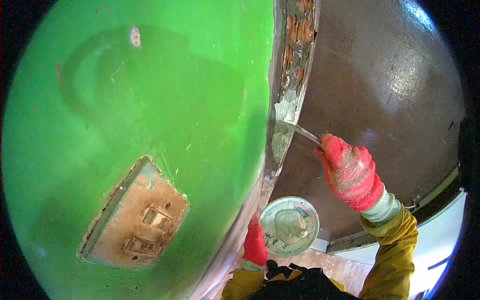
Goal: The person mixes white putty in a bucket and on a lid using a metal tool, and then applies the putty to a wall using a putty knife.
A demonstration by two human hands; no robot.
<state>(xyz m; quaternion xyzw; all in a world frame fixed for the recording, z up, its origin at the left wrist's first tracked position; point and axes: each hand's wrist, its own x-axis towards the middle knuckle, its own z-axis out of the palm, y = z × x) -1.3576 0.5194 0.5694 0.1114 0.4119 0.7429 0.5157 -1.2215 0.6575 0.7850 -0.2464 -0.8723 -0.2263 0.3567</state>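
Note:
My right hand (350,172), in a red glove with a pale knitted cuff, is closed round a putty knife (307,134). Its blade lies against the worn door frame (298,30), just below a patch of white putty (286,107). Above the patch, the frame shows chipped reddish-brown spots. Lower down, my left hand (255,240), also red-gloved, grips the left edge of a round, pale lid (267,220). On the lid sits a lump of soft whitish putty (291,225). Some of the left fingers are hidden behind the lid.
A green wall (165,100) fills the left side, with a dirty, paint-edged switch plate (145,220) standing out from it. Right of the frame is a glossy dark brown door panel (380,75). Part of a brownish floor (350,267) shows below.

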